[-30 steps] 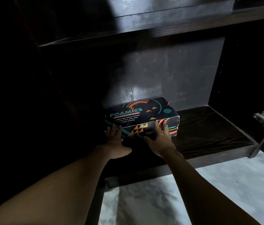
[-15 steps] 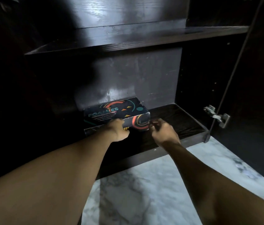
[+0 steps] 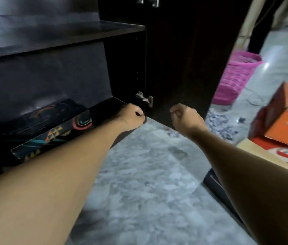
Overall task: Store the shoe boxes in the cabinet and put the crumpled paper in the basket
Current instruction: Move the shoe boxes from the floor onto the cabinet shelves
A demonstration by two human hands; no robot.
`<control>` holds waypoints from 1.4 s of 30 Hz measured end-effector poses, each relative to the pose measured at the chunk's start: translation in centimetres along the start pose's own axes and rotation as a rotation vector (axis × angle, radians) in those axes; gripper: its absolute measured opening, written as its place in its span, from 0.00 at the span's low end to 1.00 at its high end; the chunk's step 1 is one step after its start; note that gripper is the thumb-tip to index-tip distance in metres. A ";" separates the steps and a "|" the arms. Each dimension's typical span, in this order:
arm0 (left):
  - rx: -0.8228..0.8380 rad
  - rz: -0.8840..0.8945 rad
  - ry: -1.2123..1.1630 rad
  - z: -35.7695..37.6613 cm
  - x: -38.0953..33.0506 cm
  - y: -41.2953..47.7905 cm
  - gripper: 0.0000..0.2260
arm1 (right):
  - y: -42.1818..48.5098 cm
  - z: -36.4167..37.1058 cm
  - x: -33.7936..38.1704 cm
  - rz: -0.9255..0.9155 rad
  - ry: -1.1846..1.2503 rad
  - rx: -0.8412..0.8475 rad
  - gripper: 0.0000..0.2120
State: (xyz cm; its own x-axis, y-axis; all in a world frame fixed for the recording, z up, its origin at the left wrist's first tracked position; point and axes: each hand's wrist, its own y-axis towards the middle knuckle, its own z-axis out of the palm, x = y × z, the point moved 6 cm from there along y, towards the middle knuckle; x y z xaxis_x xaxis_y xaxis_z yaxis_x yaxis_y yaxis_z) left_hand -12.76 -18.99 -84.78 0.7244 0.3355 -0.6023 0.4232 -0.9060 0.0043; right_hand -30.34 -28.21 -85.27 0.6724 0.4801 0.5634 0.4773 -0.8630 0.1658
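Grey marble floor (image 3: 148,174) fronts a dark cabinet (image 3: 51,71) with its door (image 3: 184,59) open. Patterned box (image 3: 54,135) lies on the bottom shelf, at 8 o'clock from the left hand (image 3: 132,119). Left hand: fingers curled into a fist, holding nothing, at the shelf's front corner. Right hand (image 3: 185,119): fingers curled, thumb against forefinger, holding nothing, before the door. Crumpled paper (image 3: 217,124) lies on the floor at 3 o'clock from the right hand. Pink basket (image 3: 235,75) stands at 1 o'clock from it. Orange boxes (image 3: 285,117) are stacked beyond the paper.
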 end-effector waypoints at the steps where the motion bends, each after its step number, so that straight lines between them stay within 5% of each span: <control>1: 0.026 0.015 -0.028 1.2 -1.4 0.3 0.09 | -1.0 -1.2 -1.5 0.039 -0.041 -0.006 0.14; 7: 0.236 0.128 -0.136 9.7 -10.5 1.5 0.09 | -6.3 -8.1 -10.3 0.231 -0.205 0.010 0.15; 14: 0.522 0.109 -0.133 24.7 -16.7 -0.5 0.24 | -13.2 -11.7 -22.0 0.462 -0.411 0.110 0.25; 21: 0.355 0.020 -0.194 30.3 -15.6 -2.5 0.29 | -17.1 -12.0 -30.6 0.748 -0.457 0.215 0.29; 32: 0.150 -0.102 -0.240 29.4 -12.8 -4.1 0.18 | -22.0 -10.9 -31.4 0.566 -0.084 -0.273 0.29; 36: 0.186 -0.117 -0.255 29.3 -12.0 -4.5 0.18 | -25.9 -9.9 -30.5 0.760 -0.096 -0.652 0.31; 39: 0.201 -0.084 -0.260 29.0 -12.6 -4.7 0.15 | -26.8 -8.4 -30.4 0.946 0.085 -0.674 0.36; 42: 0.154 -0.083 -0.220 28.0 -12.4 -5.1 0.14 | -25.9 -8.7 -30.2 0.880 0.112 -0.617 0.36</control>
State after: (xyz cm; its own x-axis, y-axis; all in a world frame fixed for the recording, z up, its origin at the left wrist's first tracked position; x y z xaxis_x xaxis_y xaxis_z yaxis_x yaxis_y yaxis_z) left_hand -39.09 -25.71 -99.67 0.5478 0.3615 -0.7545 0.3766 -0.9119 -0.1635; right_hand -67.91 -21.76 -99.47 0.5695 -0.3377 0.7494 -0.5364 -0.8435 0.0275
